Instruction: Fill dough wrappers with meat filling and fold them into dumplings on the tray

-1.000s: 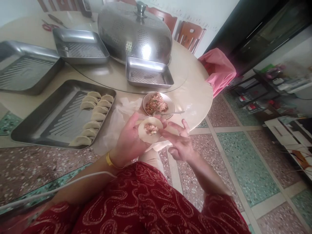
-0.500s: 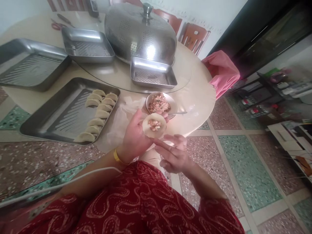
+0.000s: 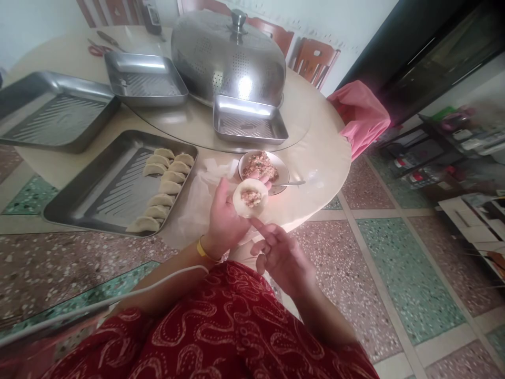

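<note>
My left hand cradles a round dumpling wrapper, with a lump of meat filling in its middle. The wrapper lies flat and unfolded. Close below it is my right hand, holding nothing. Its index finger stretches to the wrapper's lower edge, and the other fingers are loosely bent and apart. Just beyond my left fingertips stands a bowl of minced filling with a metal utensil's handle over its rim. Folded dumplings line the right side of a large metal tray.
A crumpled plastic sheet lies between tray and bowl. More metal trays and a big domed steel lid stand farther back. Scissors, a knife and a bottle are at the far left. A pink bag hangs at the table's right edge.
My right hand has turned and dropped slightly, its index finger now pointing at the wrapper's lower edge. My left hand still holds the filled wrapper. The view has shifted a little.
</note>
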The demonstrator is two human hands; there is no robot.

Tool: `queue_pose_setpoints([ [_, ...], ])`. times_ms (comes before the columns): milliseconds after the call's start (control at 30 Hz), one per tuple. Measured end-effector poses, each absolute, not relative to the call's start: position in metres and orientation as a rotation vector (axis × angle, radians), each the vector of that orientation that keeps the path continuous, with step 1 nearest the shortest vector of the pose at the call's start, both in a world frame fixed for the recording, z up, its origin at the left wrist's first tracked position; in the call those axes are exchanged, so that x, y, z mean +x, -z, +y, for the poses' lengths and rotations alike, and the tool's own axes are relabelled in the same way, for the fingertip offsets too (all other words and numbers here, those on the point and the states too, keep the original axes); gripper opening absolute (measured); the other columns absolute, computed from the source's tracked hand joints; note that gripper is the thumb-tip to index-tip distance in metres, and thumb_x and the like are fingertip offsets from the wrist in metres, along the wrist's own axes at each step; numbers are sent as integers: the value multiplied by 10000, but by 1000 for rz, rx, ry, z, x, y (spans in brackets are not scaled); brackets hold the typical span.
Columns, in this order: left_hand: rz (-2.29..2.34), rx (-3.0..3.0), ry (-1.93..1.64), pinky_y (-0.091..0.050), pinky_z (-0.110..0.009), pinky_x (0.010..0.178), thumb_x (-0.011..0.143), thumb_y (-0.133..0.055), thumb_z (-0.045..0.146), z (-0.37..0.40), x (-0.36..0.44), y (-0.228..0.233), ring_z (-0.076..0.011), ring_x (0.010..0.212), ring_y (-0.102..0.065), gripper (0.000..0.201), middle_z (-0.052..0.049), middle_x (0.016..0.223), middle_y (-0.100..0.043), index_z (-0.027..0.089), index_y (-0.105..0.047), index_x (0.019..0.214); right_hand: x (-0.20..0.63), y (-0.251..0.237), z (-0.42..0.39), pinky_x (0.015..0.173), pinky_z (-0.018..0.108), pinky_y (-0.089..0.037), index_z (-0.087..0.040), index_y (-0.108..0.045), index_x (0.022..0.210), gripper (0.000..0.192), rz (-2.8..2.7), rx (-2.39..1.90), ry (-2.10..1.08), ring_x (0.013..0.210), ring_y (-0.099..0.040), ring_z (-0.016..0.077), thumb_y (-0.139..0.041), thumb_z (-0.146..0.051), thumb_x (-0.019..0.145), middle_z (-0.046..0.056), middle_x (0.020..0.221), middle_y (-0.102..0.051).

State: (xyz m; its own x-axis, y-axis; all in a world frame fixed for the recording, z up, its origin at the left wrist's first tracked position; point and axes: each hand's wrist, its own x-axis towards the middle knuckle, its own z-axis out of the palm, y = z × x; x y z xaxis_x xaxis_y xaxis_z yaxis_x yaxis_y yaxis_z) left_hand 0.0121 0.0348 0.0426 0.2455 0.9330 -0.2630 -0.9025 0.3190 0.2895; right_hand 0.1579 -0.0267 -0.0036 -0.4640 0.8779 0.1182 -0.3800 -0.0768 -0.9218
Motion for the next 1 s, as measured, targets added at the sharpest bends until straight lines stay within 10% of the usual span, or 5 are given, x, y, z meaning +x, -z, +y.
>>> queue_pose_setpoints([
  [300,445,132,-1198,-401,-401,1124,982,-241,561,30,20,-34,-269,1350,-482,655,-131,1301,-640,105,-522,1360,138,14,-31,749,440,-585,-214,-445,1331,416,-2201,-830,-402,984,-696,287,-424,-388,954,176,1450,-523],
  [500,436,55,-1156,-423,-394,1104,973,-249,578,33,18,-35,-263,1315,-522,678,-128,1309,-636,99,-484,1392,189,7,-4,488,310,-496,-347,-438,1351,376,-2025,-943,-38,702,-661,166,-387,-302,981,40,1293,-660],
  [600,430,50,-1137,-425,-375,1099,968,-306,556,36,19,-33,-240,1311,-529,641,-123,1331,-625,117,-470,1406,238,5,38,826,441,-514,-280,-501,1341,382,-1798,-1365,277,1047,-635,262,-391,-271,975,90,1260,-649],
  [1000,491,9,-1132,-432,-369,1085,974,-276,572,38,22,-35,-243,1289,-549,663,-120,1307,-643,117,-468,1415,285,35,127,1158,633,-117,-184,-581,1220,422,-1932,-1682,245,1387,-412,312,-256,-346,1006,107,1194,-695],
])
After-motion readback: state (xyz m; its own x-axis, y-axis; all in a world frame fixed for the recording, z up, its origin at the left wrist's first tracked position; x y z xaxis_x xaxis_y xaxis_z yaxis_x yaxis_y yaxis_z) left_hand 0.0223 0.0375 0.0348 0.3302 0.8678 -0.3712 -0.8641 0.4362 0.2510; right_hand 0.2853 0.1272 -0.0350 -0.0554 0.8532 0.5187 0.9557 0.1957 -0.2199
